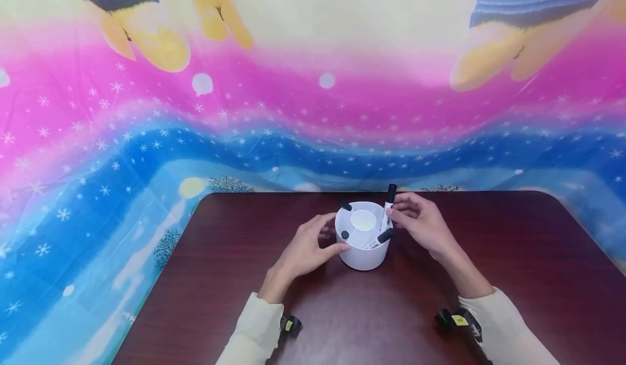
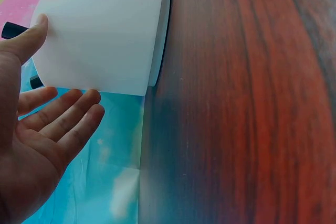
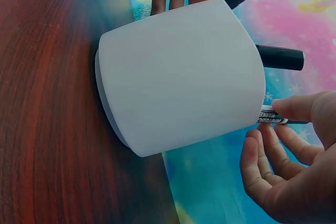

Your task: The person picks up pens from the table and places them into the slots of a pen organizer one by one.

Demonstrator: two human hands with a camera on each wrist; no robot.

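Observation:
A round white desk organizer [image 1: 364, 258] with a raised centre stands on the table. My left hand [image 1: 305, 248] rests against its left side, the thumb at the front of the rim and the extended fingers farther back. My right hand [image 1: 424, 225] pinches a black-capped whiteboard marker [image 1: 389, 199] between thumb and fingers. Its lower end is inside the organizer at the right, and the right wrist view shows print on its white barrel. Other black-capped pens lean inside: one pen [image 1: 385, 236] at front right, another [image 1: 345, 234] at front left, a third [image 1: 345, 206] at back left.
The dark reddish wooden table [image 1: 220, 300] has a rounded far edge just beyond the organizer. Behind it hangs a colourful printed cloth [image 1: 313, 99]. Each wrist wears a black camera, one by the left cuff [image 1: 259, 321] and one by the right cuff [image 1: 504, 321].

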